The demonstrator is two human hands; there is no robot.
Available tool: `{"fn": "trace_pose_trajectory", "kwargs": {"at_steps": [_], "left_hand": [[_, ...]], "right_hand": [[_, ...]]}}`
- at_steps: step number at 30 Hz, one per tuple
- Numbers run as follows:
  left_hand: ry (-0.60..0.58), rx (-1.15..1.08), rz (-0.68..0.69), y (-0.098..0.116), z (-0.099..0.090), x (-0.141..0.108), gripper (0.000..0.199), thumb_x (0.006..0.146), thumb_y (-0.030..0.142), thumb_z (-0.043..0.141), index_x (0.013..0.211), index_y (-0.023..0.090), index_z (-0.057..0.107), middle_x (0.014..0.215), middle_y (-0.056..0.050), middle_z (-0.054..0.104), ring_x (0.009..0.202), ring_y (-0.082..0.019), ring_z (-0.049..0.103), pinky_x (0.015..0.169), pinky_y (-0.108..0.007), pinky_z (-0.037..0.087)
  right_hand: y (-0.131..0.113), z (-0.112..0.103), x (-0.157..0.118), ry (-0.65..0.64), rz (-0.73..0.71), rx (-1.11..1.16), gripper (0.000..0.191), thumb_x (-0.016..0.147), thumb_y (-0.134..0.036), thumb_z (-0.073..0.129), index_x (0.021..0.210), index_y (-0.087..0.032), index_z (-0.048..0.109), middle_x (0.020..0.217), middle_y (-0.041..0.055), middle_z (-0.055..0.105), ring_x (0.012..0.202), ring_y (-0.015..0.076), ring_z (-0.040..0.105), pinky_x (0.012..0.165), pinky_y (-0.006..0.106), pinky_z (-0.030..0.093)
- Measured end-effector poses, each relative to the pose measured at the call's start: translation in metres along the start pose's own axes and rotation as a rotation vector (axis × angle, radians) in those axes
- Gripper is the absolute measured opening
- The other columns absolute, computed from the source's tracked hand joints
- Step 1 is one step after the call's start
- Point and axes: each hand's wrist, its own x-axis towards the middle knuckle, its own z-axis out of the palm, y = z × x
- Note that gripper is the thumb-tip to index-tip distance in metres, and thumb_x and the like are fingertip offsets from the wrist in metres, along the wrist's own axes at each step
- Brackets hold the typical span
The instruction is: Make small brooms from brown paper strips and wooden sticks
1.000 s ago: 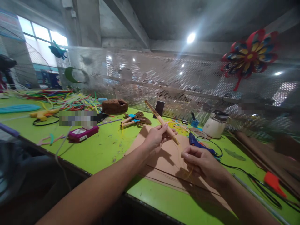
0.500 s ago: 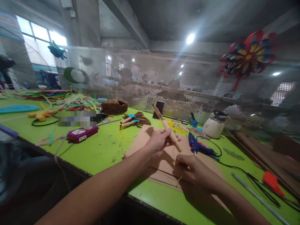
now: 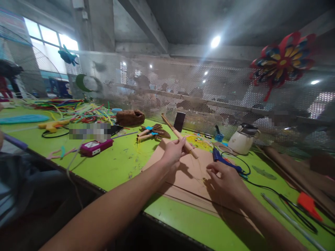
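My left hand (image 3: 173,152) is closed around a thin rolled brown paper tube (image 3: 193,152), tilted over stacked brown paper sheets (image 3: 187,174). The tube's far end rises up and to the left. A fine yellow string (image 3: 199,167) hangs from its near end toward the sheets. To the right, my right hand (image 3: 226,177) hovers over the sheets with fingers bent and thumb and forefinger apart. I see nothing held in it. Just beyond that hand lies a blue glue gun (image 3: 226,164) with a black cord.
Brown leaf-like pieces with tubes and blue ties (image 3: 154,132) lie behind the sheets. A white jug (image 3: 239,139) stands at right. Left are a purple power strip (image 3: 96,147), a yellow glue gun (image 3: 53,126) and colourful strips (image 3: 86,113). A metal rod (image 3: 288,218) lies at right front.
My right hand has moved slightly right and up, and its closed fingers have loosened away from the string. My left hand has shifted a little left and up with the tube.
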Motion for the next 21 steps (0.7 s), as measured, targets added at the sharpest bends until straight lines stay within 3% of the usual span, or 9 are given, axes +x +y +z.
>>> {"fn": "trace_pose_trajectory", "kwargs": {"at_steps": [4,6,8,11,16,18,21], "left_hand": [[0.040,-0.028,0.018,-0.003,-0.001,0.004,0.011,0.086,0.017,0.056,0.078,0.008,0.055,0.066,-0.006,0.064,0.064,-0.015,0.066,0.073,-0.033,0.056],[0.051,-0.041,0.027,-0.004,-0.001,0.004,0.012,0.085,0.017,0.056,0.077,0.009,0.055,0.067,-0.006,0.064,0.066,-0.015,0.066,0.075,-0.033,0.055],[0.052,-0.048,0.034,-0.004,0.001,0.003,0.012,0.086,0.017,0.055,0.077,0.009,0.054,0.068,-0.007,0.064,0.067,-0.015,0.066,0.076,-0.035,0.055],[0.029,-0.051,0.039,-0.005,0.004,-0.002,0.012,0.087,0.017,0.052,0.079,0.009,0.054,0.070,-0.008,0.065,0.068,-0.016,0.067,0.078,-0.037,0.054],[-0.058,-0.055,0.024,-0.005,0.009,-0.011,0.012,0.088,0.017,0.052,0.079,0.009,0.054,0.076,-0.011,0.067,0.072,-0.017,0.067,0.081,-0.037,0.054],[-0.084,-0.056,0.016,-0.005,0.011,-0.014,0.011,0.088,0.016,0.051,0.079,0.009,0.053,0.077,-0.012,0.067,0.072,-0.017,0.067,0.081,-0.037,0.053],[-0.101,-0.037,0.020,-0.004,0.011,-0.014,0.011,0.088,0.015,0.049,0.079,0.009,0.052,0.076,-0.012,0.067,0.072,-0.018,0.068,0.081,-0.038,0.053]], "right_hand": [[-0.023,0.002,-0.013,0.376,-0.211,-0.194,0.022,0.080,-0.018,0.049,0.094,-0.016,0.067,0.093,0.0128,0.062,0.088,0.0276,0.053,0.076,0.043,0.037],[-0.036,0.006,-0.019,0.406,-0.289,-0.194,0.023,0.081,-0.018,0.049,0.096,-0.017,0.067,0.089,0.0125,0.062,0.084,0.0274,0.052,0.074,0.042,0.036],[-0.045,0.014,-0.022,0.307,-0.285,-0.116,0.028,0.083,-0.019,0.046,0.104,-0.014,0.065,0.085,0.0129,0.063,0.078,0.0254,0.054,0.069,0.038,0.039],[-0.046,0.029,-0.018,0.101,-0.086,0.041,0.039,0.087,-0.023,0.040,0.119,-0.007,0.056,0.077,0.0124,0.066,0.067,0.0222,0.057,0.061,0.033,0.041],[-0.039,0.039,-0.004,-0.053,0.182,0.483,0.053,0.084,-0.033,0.047,0.130,-0.008,0.044,0.056,-0.0012,0.056,0.052,0.0163,0.053,0.050,0.026,0.039],[-0.040,0.039,-0.002,-0.115,0.245,0.699,0.050,0.081,-0.036,0.053,0.123,-0.010,0.047,0.056,-0.0031,0.053,0.049,0.0142,0.051,0.047,0.024,0.038],[-0.046,0.035,-0.006,-0.216,0.284,0.870,0.028,0.080,-0.043,0.055,0.078,-0.015,0.056,0.049,-0.0057,0.044,0.042,0.0097,0.041,0.041,0.022,0.032]]}}
